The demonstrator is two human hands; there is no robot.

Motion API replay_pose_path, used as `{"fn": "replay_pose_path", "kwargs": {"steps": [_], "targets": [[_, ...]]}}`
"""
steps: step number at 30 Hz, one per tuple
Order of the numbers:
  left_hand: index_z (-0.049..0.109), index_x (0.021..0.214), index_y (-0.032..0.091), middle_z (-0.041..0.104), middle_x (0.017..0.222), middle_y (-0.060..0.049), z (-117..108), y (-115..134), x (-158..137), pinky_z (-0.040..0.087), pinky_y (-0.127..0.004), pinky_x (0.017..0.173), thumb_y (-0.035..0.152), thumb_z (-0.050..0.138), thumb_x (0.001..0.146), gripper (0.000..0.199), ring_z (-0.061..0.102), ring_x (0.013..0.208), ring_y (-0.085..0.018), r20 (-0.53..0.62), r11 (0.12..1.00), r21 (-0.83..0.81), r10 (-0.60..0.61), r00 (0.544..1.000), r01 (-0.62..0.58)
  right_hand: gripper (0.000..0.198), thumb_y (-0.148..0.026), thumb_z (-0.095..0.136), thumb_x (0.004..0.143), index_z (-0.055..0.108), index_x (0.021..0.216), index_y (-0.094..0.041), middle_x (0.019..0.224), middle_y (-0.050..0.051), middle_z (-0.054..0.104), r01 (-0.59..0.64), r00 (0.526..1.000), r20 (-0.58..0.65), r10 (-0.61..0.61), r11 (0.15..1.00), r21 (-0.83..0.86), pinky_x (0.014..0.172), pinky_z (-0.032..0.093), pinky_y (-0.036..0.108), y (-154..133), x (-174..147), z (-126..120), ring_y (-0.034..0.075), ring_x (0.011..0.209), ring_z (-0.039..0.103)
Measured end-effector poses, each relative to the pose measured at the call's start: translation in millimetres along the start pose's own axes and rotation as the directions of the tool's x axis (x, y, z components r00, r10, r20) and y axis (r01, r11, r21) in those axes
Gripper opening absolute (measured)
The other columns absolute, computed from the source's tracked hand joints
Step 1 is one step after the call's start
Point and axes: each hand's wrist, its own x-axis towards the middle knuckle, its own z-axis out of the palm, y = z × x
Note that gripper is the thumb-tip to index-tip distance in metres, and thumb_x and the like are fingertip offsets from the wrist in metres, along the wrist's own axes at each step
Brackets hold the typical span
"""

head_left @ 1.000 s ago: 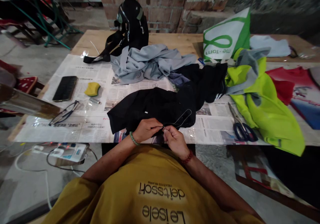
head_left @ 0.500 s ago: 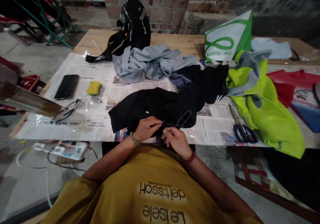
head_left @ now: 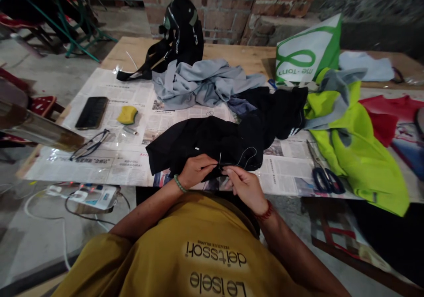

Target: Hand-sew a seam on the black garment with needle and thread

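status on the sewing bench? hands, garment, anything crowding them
Left hand pinching black garment edge. Right hand pinching needle, thread looped. Scissors lie apart, right.

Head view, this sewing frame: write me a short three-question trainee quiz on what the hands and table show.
1. True or false: the left hand rests on the black garment at the near table edge.
2. What does the right hand pinch? A) the scissors B) a needle with light thread C) the phone
3. Fill in: the yellow sponge lies on the newspaper just to the right of the ____.

Key
1. True.
2. B; the scissors lie untouched to the right.
3. Phone; the glasses lie nearer the person.
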Motion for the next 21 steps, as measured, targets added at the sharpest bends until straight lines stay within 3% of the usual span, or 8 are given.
{"fn": "replay_pose_path", "kwargs": {"steps": [3,6,7,9,12,15,18,21], "targets": [[0.07,0.087,0.014,0.07,0.078,-0.005,0.7,0.1,0.4,0.053,-0.02,0.067,0.014,0.058,0.083,0.012,0.065,0.072,-0.011,-0.015,1.0,0.012,0.01,1.0,-0.009,0.024,-0.04,0.054,0.084,0.066,0.09,-0.02,0.064,0.0,0.065,0.14,0.975,-0.152,-0.161,0.98,-0.141,0.053,0.046,0.024,-10.1,-7.0,-20.8,0.012,0.052,0.058],[0.069,0.086,0.015,0.069,0.077,-0.004,1.1,1.0,0.4,0.053,-0.02,0.067,0.014,0.058,0.083,0.012,0.064,0.072,-0.011,-0.016,0.999,0.031,0.029,0.999,-0.029,0.017,-0.033,0.056,0.084,0.063,0.092,-0.021,0.073,0.001,0.064,0.294,0.844,-0.384,-0.376,0.921,-0.255,0.061,0.047,0.027,-22.9,-2.6,-33.4,0.013,0.062,0.059],[0.069,0.085,0.014,0.069,0.078,-0.005,1.1,1.4,0.4,0.053,-0.02,0.067,0.014,0.058,0.083,0.011,0.064,0.072,-0.011,-0.014,0.998,0.04,0.04,0.999,-0.039,0.015,-0.03,0.056,0.084,0.063,0.093,-0.021,0.079,0.002,0.064,0.351,0.789,-0.405,-0.463,0.879,-0.322,0.065,0.047,0.028,-26.9,1.7,-34.8,0.014,0.069,0.06],[0.068,0.085,0.014,0.069,0.078,-0.005,0.9,2.3,-0.1,0.053,-0.02,0.068,0.013,0.057,0.084,0.012,0.064,0.074,-0.011,-0.013,0.995,0.066,0.074,0.997,-0.073,0.012,-0.026,0.055,0.085,0.064,0.09,-0.02,0.087,0.003,0.064,0.453,0.728,-0.282,-0.625,0.747,-0.487,0.074,0.045,0.031,-33.6,12.5,-33.4,0.015,0.08,0.059],[0.068,0.085,0.013,0.07,0.079,-0.006,0.6,3.5,-1.6,0.054,-0.022,0.07,0.013,0.055,0.084,0.012,0.065,0.075,-0.012,-0.023,0.979,0.141,0.151,0.988,-0.146,0.019,-0.027,0.052,0.088,0.067,0.079,-0.02,0.082,0.003,0.065,0.504,0.74,0.036,-0.672,0.517,-0.692,0.08,0.038,0.036,-39.0,26.6,-23.7,0.017,0.084,0.055],[0.067,0.086,0.015,0.071,0.081,-0.006,0.3,3.9,-3.5,0.054,-0.023,0.069,0.014,0.054,0.085,0.014,0.065,0.075,-0.012,-0.024,0.952,0.231,0.212,0.977,-0.201,0.032,-0.035,0.051,0.088,0.067,0.066,-0.02,0.077,0.004,0.064,0.472,0.78,0.172,-0.602,0.384,-0.793,0.075,0.031,0.037,-38.2,31.1,-12.9,0.019,0.083,0.051],[0.067,0.086,0.015,0.071,0.081,-0.006,0.3,3.2,-4.8,0.054,-0.023,0.069,0.013,0.052,0.085,0.015,0.066,0.074,-0.012,-0.015,0.939,0.267,0.23,0.973,-0.218,0.029,-0.037,0.051,0.088,0.069,0.072,-0.021,0.078,0.004,0.065,0.485,0.805,0.216,-0.553,0.404,-0.776,0.073,0.029,0.037,-33.1,29.3,-7.6,0.019,0.082,0.05],[0.067,0.086,0.015,0.071,0.081,-0.006,0.9,2.4,-5.1,0.054,-0.024,0.07,0.014,0.051,0.085,0.016,0.066,0.076,-0.012,-0.01,0.943,0.253,0.226,0.974,-0.216,0.018,-0.032,0.055,0.087,0.07,0.081,-0.023,0.081,0.002,0.067,0.483,0.834,0.178,-0.522,0.536,-0.692,0.075,0.03,0.035,-27.0,27.3,-6.8,0.018,0.083,0.052]]}}
